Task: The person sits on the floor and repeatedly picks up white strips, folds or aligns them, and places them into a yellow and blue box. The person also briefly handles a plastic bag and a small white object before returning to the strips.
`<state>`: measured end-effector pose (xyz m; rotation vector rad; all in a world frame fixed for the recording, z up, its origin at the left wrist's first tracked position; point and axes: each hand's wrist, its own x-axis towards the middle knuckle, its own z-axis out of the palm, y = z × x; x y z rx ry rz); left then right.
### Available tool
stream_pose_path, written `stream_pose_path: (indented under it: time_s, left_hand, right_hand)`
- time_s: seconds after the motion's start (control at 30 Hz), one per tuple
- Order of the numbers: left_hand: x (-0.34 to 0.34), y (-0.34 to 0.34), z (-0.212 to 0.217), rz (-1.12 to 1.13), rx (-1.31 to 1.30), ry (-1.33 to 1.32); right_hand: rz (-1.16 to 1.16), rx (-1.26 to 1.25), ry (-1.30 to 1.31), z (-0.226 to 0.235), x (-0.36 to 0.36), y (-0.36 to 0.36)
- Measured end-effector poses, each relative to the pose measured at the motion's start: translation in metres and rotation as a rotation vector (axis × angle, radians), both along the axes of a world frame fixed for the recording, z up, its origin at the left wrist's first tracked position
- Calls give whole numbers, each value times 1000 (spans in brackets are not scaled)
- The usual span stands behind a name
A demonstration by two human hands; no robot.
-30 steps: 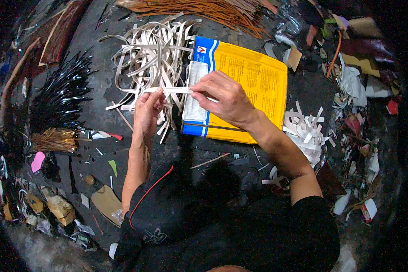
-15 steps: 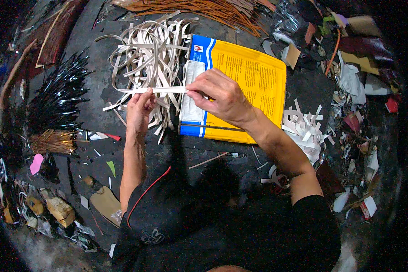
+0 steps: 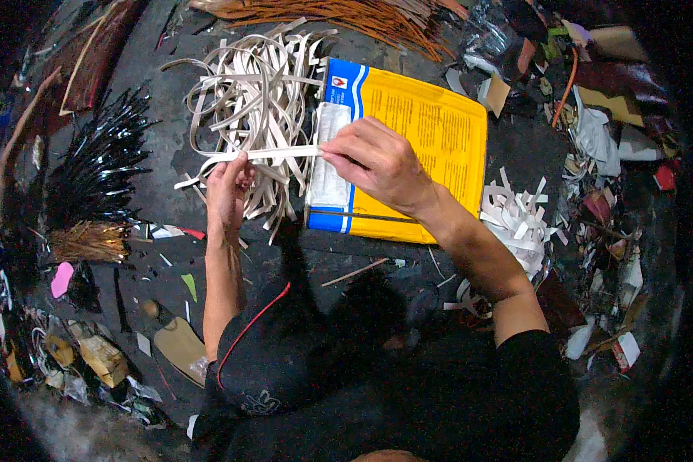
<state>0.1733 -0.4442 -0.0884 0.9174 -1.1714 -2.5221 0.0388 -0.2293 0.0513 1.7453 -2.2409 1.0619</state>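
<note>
A narrow, flat, whitish strip point(image 3: 285, 153) runs straight and nearly level between the left hand point(image 3: 227, 189) and right hand point(image 3: 381, 163), pinched by both, extending leftward past the left thumb.

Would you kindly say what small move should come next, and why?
Perhaps slide the left hand leftward along the white strip: the right hand pinches it above the yellow-and-blue panel, the span between looks straight, and it runs on past the left hand.
</note>
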Motion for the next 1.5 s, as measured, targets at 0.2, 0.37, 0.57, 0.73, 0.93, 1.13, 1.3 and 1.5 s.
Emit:
stream_pose_path:
  time_s: [0.2, 0.37, 0.57, 0.73, 0.93, 1.13, 1.3, 1.5]
  left_hand:
    - [13, -10, -4, -34, 60, 34]
    - [9, -14, 63, 70, 100, 132]
    - [-25, -6, 170, -76, -346, 177]
    - [-25, 11, 180, -449, -1137, 127]
    - [5, 135, 303, -866, -791, 995]
    - [12, 182, 316, -1009, -515, 1397]
    - [28, 169, 331, -1000, -411, 880]
    - [-27, 151, 289, -1039, -1032, 611]
  right_hand:
    - [-24, 130, 121, 6, 10, 7]
    - [-92, 261, 188, 18, 27, 20]
    - [-225, 264, 231, 68, -30, 100]
    - [-612, 300, 237, 113, -64, 239]
    - [-960, 743, -330, -28, -57, 426]
    - [-1092, 777, -180, -63, -25, 439]
    - [-911, 886, -47, -62, -24, 437]
    - [-530, 507, -880, 63, -14, 318]
